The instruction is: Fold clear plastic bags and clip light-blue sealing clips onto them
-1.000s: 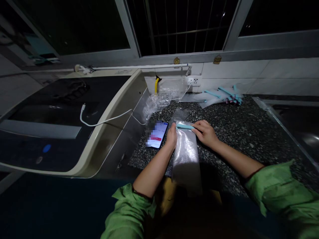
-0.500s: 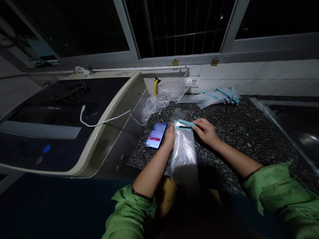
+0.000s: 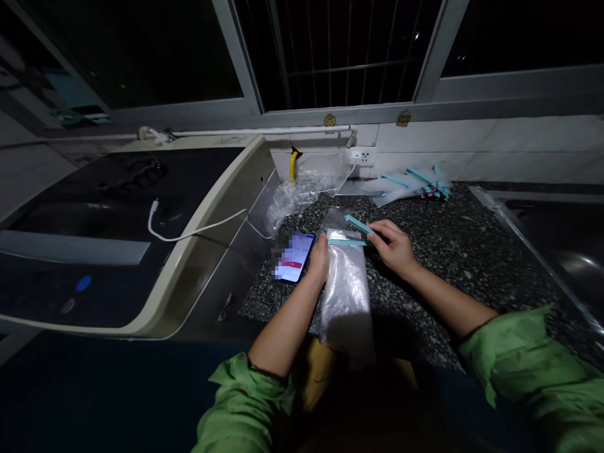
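Note:
A clear plastic bag (image 3: 346, 283) lies lengthwise on the speckled counter, its near end hanging toward me. My left hand (image 3: 319, 259) is closed on the bag's left edge near the top. Across the bag's upper part is a light-blue bag clip (image 3: 359, 224) with its two long arms apart in a narrow V. One arm rests along the bag while the other rises above it. My right hand (image 3: 392, 250) pinches the clip at its right end, where the arms seem to meet; the fingers hide the joint.
A lit phone (image 3: 295, 257) lies left of my left hand. Behind are crumpled clear plastic (image 3: 297, 195) and a pile of bags with light-blue strips (image 3: 415, 182). A washing machine (image 3: 189, 251) with a white cable on it stands left; a sink (image 3: 566, 251) is at the right.
The clip's upper arm has swung up and away from the lower arm, widening the gap. My right hand has shifted only slightly; my left hand keeps its hold on the bag.

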The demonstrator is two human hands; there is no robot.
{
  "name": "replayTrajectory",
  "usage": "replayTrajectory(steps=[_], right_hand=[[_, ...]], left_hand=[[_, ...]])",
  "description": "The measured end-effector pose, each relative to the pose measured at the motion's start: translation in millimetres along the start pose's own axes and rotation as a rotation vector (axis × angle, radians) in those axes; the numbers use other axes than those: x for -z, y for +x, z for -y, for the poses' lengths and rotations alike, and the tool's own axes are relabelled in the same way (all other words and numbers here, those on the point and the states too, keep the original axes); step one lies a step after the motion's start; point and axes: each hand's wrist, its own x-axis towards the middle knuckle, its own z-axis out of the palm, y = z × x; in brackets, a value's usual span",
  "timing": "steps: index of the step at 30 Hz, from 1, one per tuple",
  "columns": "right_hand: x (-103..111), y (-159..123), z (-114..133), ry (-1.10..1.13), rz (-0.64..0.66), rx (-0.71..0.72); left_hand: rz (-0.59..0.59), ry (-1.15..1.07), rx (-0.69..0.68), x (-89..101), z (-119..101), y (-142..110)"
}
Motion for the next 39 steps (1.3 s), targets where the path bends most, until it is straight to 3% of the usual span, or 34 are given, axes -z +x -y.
replayTrajectory(steps=[21,39], right_hand=[[11,8,-3,0.033,-0.155,-0.156],[23,9,-7,0.262,-0.254,-0.367]], left_hand=[[-0.042,-0.025,0.005,2.6,-5,0],[-0.115,-0.063,0.060,4.8,-6,3]])
